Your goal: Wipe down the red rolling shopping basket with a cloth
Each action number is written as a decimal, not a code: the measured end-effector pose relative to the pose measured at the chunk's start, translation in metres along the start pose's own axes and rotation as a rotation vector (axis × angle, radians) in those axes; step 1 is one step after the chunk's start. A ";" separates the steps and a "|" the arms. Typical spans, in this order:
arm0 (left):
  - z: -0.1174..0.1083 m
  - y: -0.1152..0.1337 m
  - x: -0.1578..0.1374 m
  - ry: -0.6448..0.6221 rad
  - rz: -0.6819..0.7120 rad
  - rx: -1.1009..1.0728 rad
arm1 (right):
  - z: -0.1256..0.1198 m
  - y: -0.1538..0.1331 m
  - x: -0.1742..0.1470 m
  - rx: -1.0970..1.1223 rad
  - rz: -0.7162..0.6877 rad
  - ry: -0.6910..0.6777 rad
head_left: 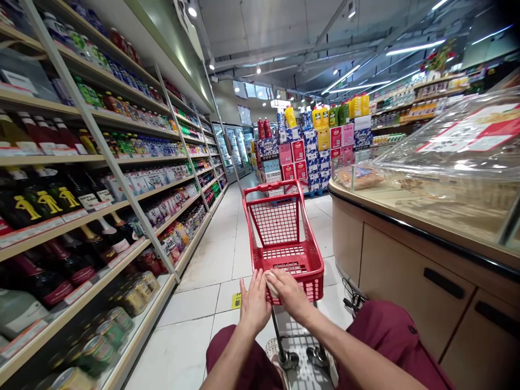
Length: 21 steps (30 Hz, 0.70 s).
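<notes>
A red plastic shopping cart [314, 268] stands between my knees, its near rim in front of me. My left hand [255, 306] lies on the left corner of that rim, with its fingers stretched out and apart. Right beside it, my right hand [289, 292] is closed over a small whitish cloth [272, 287], pressed against the near rim. The basket shows nothing inside, and its handle [272, 186] is at the far end. My fingers hide part of the cloth.
Shelves of bottles and cans [134, 203] line the left side. A curved wooden counter [390, 254] with clear covers stands close on the right, cables [354, 297] at its foot. Ahead rises a stack of drink boxes [300, 157]. White floor tiles [189, 306] run along the aisle.
</notes>
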<state>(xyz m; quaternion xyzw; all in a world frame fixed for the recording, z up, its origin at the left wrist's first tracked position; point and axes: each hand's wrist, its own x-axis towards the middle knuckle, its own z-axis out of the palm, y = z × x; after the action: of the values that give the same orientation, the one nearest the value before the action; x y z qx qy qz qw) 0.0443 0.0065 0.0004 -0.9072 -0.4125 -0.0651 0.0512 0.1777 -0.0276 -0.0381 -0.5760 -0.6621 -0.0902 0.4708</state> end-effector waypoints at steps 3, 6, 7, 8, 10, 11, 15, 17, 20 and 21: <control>-0.003 0.004 0.000 0.058 -0.022 -0.148 | -0.039 0.014 0.007 0.158 0.161 0.055; -0.012 0.018 0.002 0.146 -0.115 -0.489 | -0.078 0.016 0.019 0.466 0.392 0.105; -0.016 0.024 0.003 0.179 -0.152 -0.664 | -0.085 0.012 0.024 0.585 0.474 0.094; -0.019 0.031 0.005 0.206 -0.182 -0.868 | -0.088 0.007 0.028 0.676 0.546 0.060; -0.023 0.043 0.009 0.198 -0.233 -1.281 | -0.085 -0.004 0.032 0.765 0.634 -0.025; -0.022 0.049 0.011 0.159 -0.261 -1.448 | -0.079 -0.008 0.032 0.747 0.639 -0.039; -0.015 0.061 0.016 0.016 -0.441 -1.821 | -0.047 -0.013 0.020 0.407 0.416 0.141; -0.012 0.060 0.016 -0.035 -0.484 -1.921 | -0.033 -0.010 0.008 0.253 0.284 0.136; -0.014 0.054 0.012 -0.139 -0.482 -1.926 | -0.020 0.001 -0.010 0.158 0.094 -0.050; -0.016 0.051 0.012 -0.167 -0.484 -1.905 | -0.020 0.007 -0.015 0.151 0.037 -0.112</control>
<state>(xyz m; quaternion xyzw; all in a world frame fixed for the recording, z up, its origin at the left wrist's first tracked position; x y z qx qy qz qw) 0.0892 -0.0203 0.0164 -0.4619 -0.3645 -0.3146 -0.7449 0.1923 -0.0483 -0.0414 -0.5551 -0.6816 0.0008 0.4768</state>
